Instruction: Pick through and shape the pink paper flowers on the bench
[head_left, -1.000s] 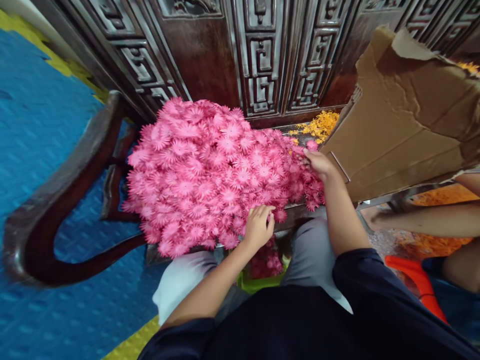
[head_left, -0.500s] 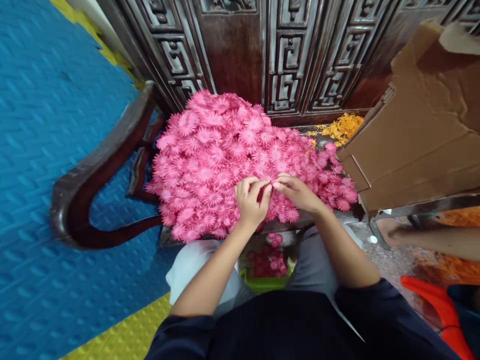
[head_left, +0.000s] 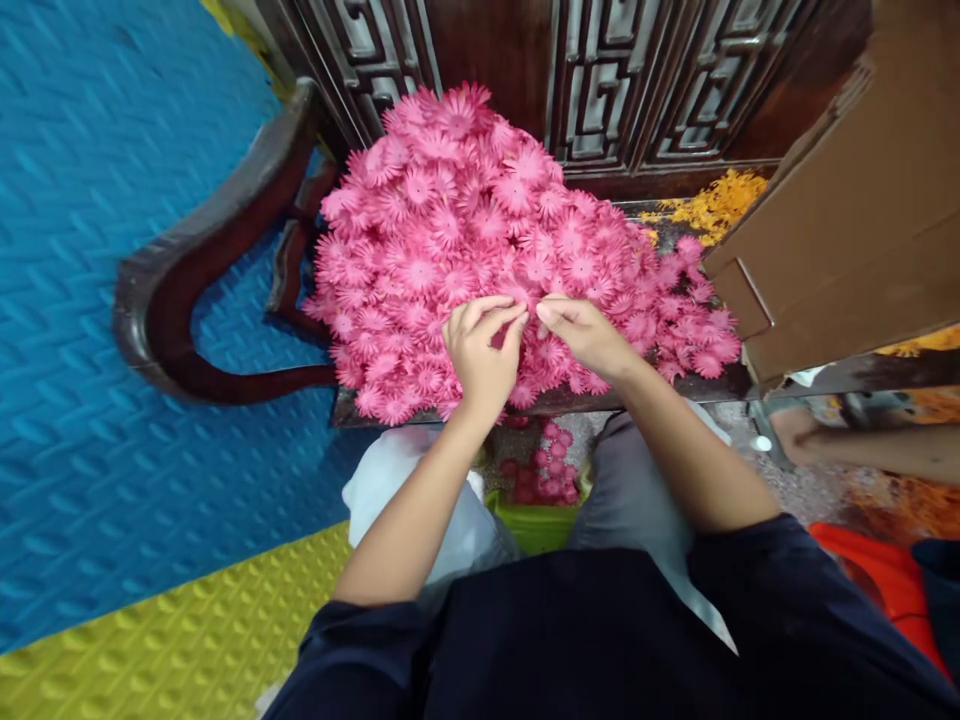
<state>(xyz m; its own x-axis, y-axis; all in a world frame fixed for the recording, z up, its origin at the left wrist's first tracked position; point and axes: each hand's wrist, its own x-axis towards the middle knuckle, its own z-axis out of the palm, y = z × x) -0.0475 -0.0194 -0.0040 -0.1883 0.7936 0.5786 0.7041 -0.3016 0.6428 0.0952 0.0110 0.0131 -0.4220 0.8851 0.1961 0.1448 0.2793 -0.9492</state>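
Observation:
A large heap of pink artificial flowers [head_left: 420, 270] is piled on the dark wooden bench in front of me. Over its front part, my left hand [head_left: 484, 350] pinches thumb and fingers together at a pink flower [head_left: 529, 292], which looks blurred at the fingertips. Close beside it, my right hand [head_left: 585, 335] is also closed in a pinch, its fingertips a small gap away from the left ones. Whatever lies between the right fingertips is too small to make out.
A curved wooden armrest [head_left: 157, 330] borders the heap on the left. Cardboard [head_left: 847, 220] stands at right, near yellow pieces [head_left: 720, 205]. Below are a green container [head_left: 536, 528] and pink flowers [head_left: 553, 465]. Another person's leg [head_left: 877, 448] and a red plastic object [head_left: 870, 570] are at right.
The view has tilted downward, so the heap and bench sit higher in the picture. My fingertips, nearly touching before, are now slightly apart, both hands still pinched.

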